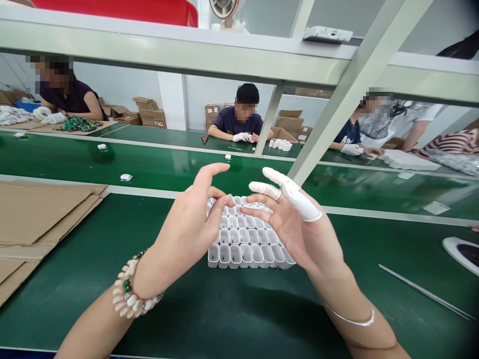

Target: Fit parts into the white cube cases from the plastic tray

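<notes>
Rows of small white plastic cases (245, 253), open at the top, stand close together on the green work surface. Several have a small dark slot inside. Above their left side hovers my left hand (190, 217), its index finger stretched out and thumb apart, with nothing visible in it. A beaded bracelet (129, 294) circles that wrist. My right hand (295, 214) hangs over the right side of the cases, fingers spread and holding nothing. White finger covers (299, 199) sit on its thumb and two fingers. Both hands hide part of the case rows.
Flat cardboard (45, 214) lies at the left, tweezers (422, 289) at the right beside a white rounded object (462, 254). Beyond, a green conveyor belt (164, 172) carries small white parts (126, 177). A slanted metal post (337, 109) rises ahead. Co-workers (239, 119) sit across.
</notes>
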Motion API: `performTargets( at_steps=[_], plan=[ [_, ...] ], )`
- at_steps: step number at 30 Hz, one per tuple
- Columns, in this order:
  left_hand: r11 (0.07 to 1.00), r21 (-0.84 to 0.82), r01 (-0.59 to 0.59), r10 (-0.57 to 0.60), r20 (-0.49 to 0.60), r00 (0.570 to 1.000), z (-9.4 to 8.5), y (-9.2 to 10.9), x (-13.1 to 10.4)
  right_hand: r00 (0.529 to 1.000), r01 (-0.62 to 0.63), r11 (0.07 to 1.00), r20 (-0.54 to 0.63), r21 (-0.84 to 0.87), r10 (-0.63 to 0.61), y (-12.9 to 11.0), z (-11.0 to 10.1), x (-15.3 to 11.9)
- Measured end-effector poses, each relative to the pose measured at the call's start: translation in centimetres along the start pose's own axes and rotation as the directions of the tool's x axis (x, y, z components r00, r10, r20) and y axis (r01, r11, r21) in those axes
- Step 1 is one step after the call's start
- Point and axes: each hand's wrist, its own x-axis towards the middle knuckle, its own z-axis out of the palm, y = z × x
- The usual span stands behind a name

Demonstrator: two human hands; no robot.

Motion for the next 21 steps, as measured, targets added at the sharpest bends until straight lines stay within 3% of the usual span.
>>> performTargets(
  at_steps=[6, 16, 21],
  plan=[
    [1.000, 0.025, 0.003, -0.003, 0.028, 1.000, -0.05, -0.01, 0.15, 1.000, -0.015, 0.998, -0.010, 0.056, 0.016, 0.00, 0.01, 0.15],
    [0.979, 0.104, -0.174, 0.178, -0.038, 0.983, -0.16, -0.12, -0.28, 0.996, -0.069, 0.994, -0.048, 0.079, 0.073, -0.19, 0.23, 0.42],
    [0.973, 0.102, -0.207, 0.209, -0.017, 0.978, -0.40, 0.00, -0.59, 0.992, -0.086, 0.987, -0.082, 0.137, 0.098, -0.32, 0.23, 0.73]
  ],
)
